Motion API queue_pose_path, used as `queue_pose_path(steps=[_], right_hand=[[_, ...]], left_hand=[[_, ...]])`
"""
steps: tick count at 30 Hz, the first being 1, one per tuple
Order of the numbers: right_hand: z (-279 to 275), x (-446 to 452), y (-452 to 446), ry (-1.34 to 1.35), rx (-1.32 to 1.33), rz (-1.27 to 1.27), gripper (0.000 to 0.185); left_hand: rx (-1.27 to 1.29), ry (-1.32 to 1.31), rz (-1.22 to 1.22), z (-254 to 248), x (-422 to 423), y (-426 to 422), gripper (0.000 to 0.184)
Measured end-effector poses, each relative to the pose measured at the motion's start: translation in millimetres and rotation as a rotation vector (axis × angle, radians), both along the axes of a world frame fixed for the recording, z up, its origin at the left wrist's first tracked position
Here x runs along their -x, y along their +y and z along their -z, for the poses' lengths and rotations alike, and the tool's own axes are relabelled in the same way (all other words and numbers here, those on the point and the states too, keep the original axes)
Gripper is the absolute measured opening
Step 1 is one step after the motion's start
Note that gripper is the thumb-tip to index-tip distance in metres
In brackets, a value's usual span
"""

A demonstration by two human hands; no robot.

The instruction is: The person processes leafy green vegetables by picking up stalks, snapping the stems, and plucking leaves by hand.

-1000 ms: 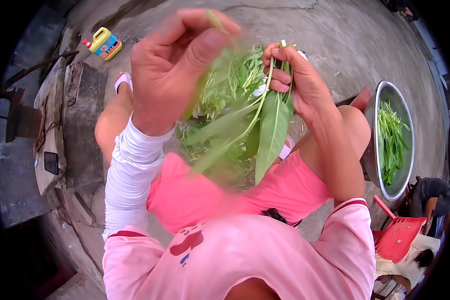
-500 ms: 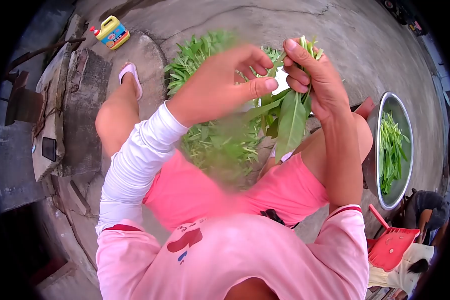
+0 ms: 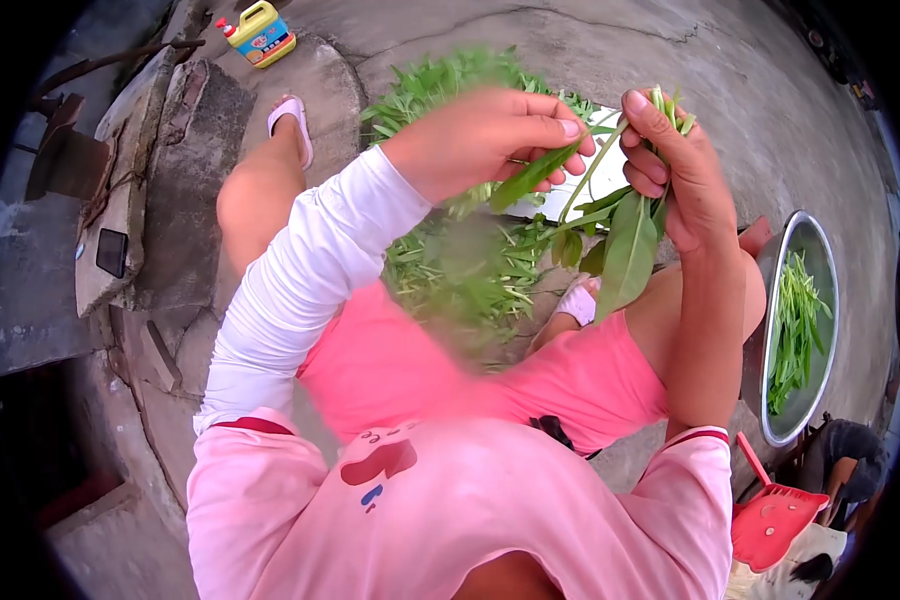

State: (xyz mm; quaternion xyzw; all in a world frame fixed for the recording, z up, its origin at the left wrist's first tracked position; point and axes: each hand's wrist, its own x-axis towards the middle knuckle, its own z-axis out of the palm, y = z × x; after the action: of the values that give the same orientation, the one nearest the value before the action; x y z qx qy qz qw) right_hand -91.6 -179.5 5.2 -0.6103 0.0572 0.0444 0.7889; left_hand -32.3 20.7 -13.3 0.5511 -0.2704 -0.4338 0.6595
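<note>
My right hand (image 3: 678,165) is closed round a small bunch of green leafy stems (image 3: 630,250), whose cut ends stick up past the thumb while the long leaves hang down. My left hand (image 3: 495,140), in a white sleeve, pinches a green leaf (image 3: 535,178) just left of that bunch. Beneath the hands, a heap of leafy greens (image 3: 425,90) lies on the ground, with another pile of loose greens (image 3: 470,275) nearer my legs. A white sheet-like surface (image 3: 610,170) shows partly behind the stems.
A metal basin (image 3: 836,330) holding green stems (image 3: 798,335) stands at the right. Below it are a red dustpan (image 3: 778,525) and a partly visible person (image 3: 850,460). A yellow jug (image 3: 260,35) stands upper left; a phone-like dark object (image 3: 112,252) lies on a stone ledge at left.
My left hand has moved right, beside the bunch, and its fingers have closed on a leaf. My right hand still holds the stems. The view has shifted, so surroundings sit farther right.
</note>
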Motion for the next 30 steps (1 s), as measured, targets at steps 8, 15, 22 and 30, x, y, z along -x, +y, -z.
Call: queue_pose_path(steps=[8, 15, 22, 30], right_hand=[[-1.0, -2.7, -6.3, -0.002, -0.160, 0.005, 0.017], [1.8, -5.8, -13.5, -0.011, -0.202, -0.016, 0.018], [8.1, -0.2, -0.6, -0.033, 0.014, -0.155, 0.032], [12.5, -0.5, 7.2, -0.008, 0.079, -0.107, 0.021]], left_hand=[[-0.038, 0.013, -0.076, 0.8, 4.2, -3.3, 0.031], [-0.178, -0.187, 0.056, -0.7, 7.0, -1.2, 0.032], [-0.092, -0.273, -0.163, 5.1, 1.0, -1.4, 0.024], [-0.197, -0.204, -0.087, 1.6, -2.5, 2.3, 0.027]])
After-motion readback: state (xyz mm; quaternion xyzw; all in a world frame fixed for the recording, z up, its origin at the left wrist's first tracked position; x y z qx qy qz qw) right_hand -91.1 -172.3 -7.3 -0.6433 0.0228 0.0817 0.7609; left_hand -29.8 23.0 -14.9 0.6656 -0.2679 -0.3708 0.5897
